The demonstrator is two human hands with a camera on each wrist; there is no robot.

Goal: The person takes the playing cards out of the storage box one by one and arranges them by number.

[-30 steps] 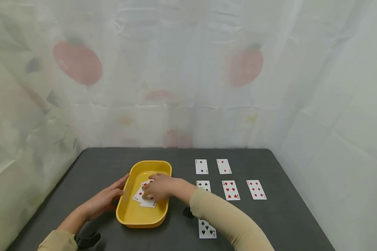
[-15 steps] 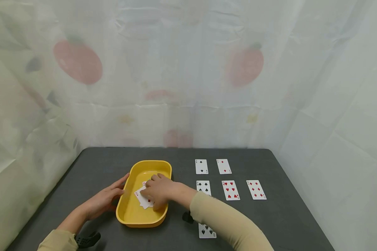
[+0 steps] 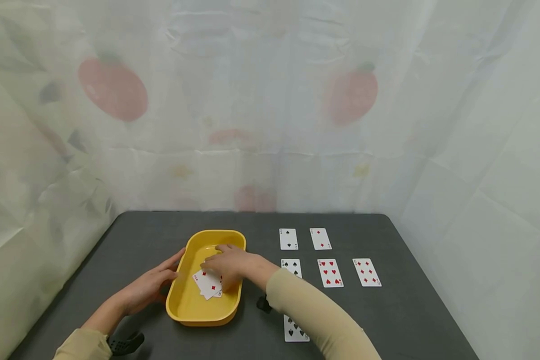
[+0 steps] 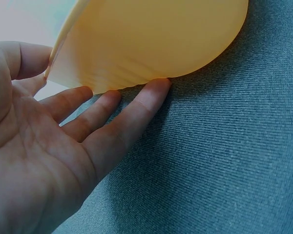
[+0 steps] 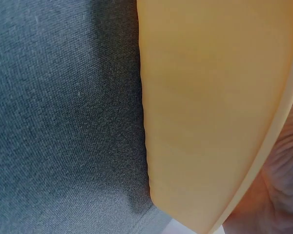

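A yellow tray (image 3: pixel 216 234) sits left of centre on the dark grey table (image 3: pixel 409 310). A small overlapping pile of playing cards (image 3: pixel 208 286), red diamonds on top, lies inside it. My right hand (image 3: pixel 227 265) reaches into the tray, fingers curled over the pile's far edge and thumb at its right edge. My left hand (image 3: pixel 150 285) lies flat on the table. In the left wrist view its straight fingers (image 4: pixel 132 112) touch the tray's outer wall (image 4: pixel 151 44). The right wrist view shows the tray's outer wall (image 5: pixel 210 97) close up.
Several cards lie face up to the tray's right: two in the far row (image 3: pixel 288 239), three in the middle row (image 3: pixel 330 273), and one spade card (image 3: pixel 294 330) nearer me, partly under my right sleeve. A pale curtain hangs behind the table.
My right hand has drawn the spread cards in the tray into a tighter pile and shifted slightly toward the tray's far end. The left hand and tray have stayed put.
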